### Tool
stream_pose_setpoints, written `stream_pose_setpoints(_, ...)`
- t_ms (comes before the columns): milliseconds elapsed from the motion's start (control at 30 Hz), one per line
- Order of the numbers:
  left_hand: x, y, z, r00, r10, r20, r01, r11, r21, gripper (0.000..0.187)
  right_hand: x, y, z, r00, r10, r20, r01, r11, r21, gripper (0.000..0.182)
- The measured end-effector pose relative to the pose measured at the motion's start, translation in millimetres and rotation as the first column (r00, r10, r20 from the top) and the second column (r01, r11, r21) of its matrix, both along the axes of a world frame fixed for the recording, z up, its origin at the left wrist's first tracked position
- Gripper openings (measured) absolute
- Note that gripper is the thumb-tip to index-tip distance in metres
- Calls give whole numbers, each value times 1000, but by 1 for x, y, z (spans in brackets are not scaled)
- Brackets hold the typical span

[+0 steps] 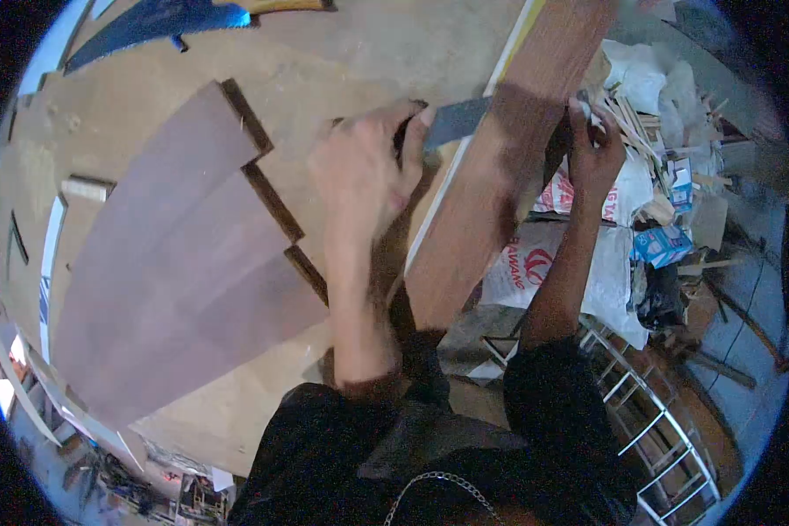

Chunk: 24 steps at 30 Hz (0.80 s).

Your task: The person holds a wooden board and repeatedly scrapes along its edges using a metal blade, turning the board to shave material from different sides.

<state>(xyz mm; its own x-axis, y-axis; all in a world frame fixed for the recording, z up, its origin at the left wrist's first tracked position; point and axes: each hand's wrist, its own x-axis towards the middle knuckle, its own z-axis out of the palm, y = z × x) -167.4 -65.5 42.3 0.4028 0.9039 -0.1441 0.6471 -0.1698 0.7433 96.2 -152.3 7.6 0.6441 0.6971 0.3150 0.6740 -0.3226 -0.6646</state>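
Note:
A long reddish-brown wooden board (465, 219) with a pale strip along its left edge slants from lower centre to the top. My left hand (364, 167) is closed around the dark end of a flat dark-grey blade-like strip (456, 122), which reaches over to the board's pale edge. At the board's right edge, my right hand (598, 153) has its fingers bent and fingertips against the wood. Left of my left hand lie several overlapping brownish panels (175, 263) with stepped dark ends.
A blue handsaw (162, 31) lies at the top left of the plywood surface (351, 66), and a small wood block (88, 188) farther left. To the right are printed white sacks (561, 263), wood scraps (636, 123), a blue box (662, 245) and a metal ladder-like frame (653, 421).

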Motion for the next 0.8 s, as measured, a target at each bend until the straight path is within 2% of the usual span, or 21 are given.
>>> stream_pose_setpoints(33,1,0,0,996,-31,-86,27,999,-45,32,6,-8,-3,973,-161,-165,120,965,-234,29)
stream_pose_setpoints(67,2,-2,-5,996,-46,-76,41,997,-63,32,6,-18,-2,972,-178,-153,136,959,-250,29)
stream_pose_setpoints(133,0,-5,-14,998,-7,65,-2,991,133,29,-1,-25,0,993,-115,-10,112,984,-138,30)
stream_pose_setpoints(167,-4,-5,-15,998,0,60,-7,993,116,29,-8,-28,-1,994,-109,-13,106,982,-155,30)
stream_pose_setpoints(233,-11,0,-8,996,-43,73,47,997,-56,28,-24,-34,-1,975,-168,-146,142,975,-169,34)
stream_pose_setpoints(267,-11,0,-7,996,-50,69,53,998,-41,28,-29,-34,-1,957,-192,-215,160,974,-158,36)
stream_pose_setpoints(333,-8,-3,-8,996,-82,-19,83,993,83,27,-29,-38,7,969,-204,-139,170,960,-222,36)
stream_pose_setpoints(400,-5,-6,-13,996,-86,-29,88,992,94,28,-33,-48,-1,970,-181,-159,161,978,-130,31)
stream_pose_setpoints(433,-5,-7,-15,996,-84,-41,88,990,114,28,-36,-54,-2,969,-190,-157,167,975,-145,31)
stream_pose_setpoints(533,1,-2,-15,996,-68,-58,80,972,223,30,-38,-57,-5,983,-133,-126,126,990,-63,30)
stream_pose_setpoints(600,6,-4,-9,998,-42,-48,49,984,173,30,-43,-64,-12,915,-263,-305,224,962,-156,30)
stream_pose_setpoints(667,12,-5,-5,999,-1,-52,7,993,122,30,-43,-71,-22,923,-268,-276,247,963,-108,31)
stream_pose_setpoints(733,15,-7,-8,997,-4,-76,19,980,196,30,-51,-74,-23,914,-180,-363,224,971,83,32)
stream_pose_setpoints(767,15,-7,-10,996,-8,-86,27,973,228,30,-49,-76,-21,919,-252,-304,260,966,-17,29)
stream_pose_setpoints(800,16,-8,-11,996,-11,-94,34,967,252,30,-51,-78,-20,914,-263,-308,269,963,-23,29)
